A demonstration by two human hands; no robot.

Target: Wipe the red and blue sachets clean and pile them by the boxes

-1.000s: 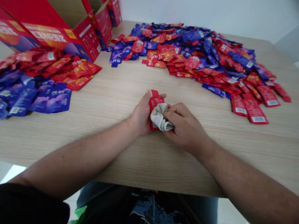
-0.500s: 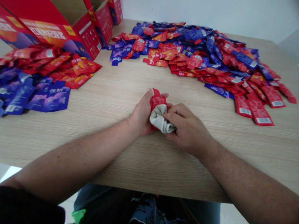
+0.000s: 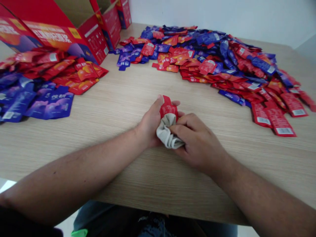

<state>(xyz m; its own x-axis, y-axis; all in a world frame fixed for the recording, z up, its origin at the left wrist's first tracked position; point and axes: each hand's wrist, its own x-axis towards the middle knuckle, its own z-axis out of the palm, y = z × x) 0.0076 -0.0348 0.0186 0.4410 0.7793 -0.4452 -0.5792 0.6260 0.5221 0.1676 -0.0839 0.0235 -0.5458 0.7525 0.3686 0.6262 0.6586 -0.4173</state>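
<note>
A red packet (image 3: pixel 168 107) with small white print lies in my left hand (image 3: pixel 151 123), whose fingers curl behind it. My right hand (image 3: pixel 195 140) pinches a bunched light-grey cloth (image 3: pixel 166 131) and presses it on the packet's lower part. The cloth hides that part of the packet. Both hands are above the table, near its front edge.
A large heap of red and blue packets (image 3: pixel 197 62) curves across the back and right of the table (image 3: pixel 118 98). At the left lie red packets (image 3: pixel 81 74) and blue packets (image 3: pixel 54 102), in front of open red boxes (image 3: pixel 96 42).
The cloth has slid slightly down and left over the packet, with my right hand on it. The camera view has shifted a little. Both hands keep their hold.
</note>
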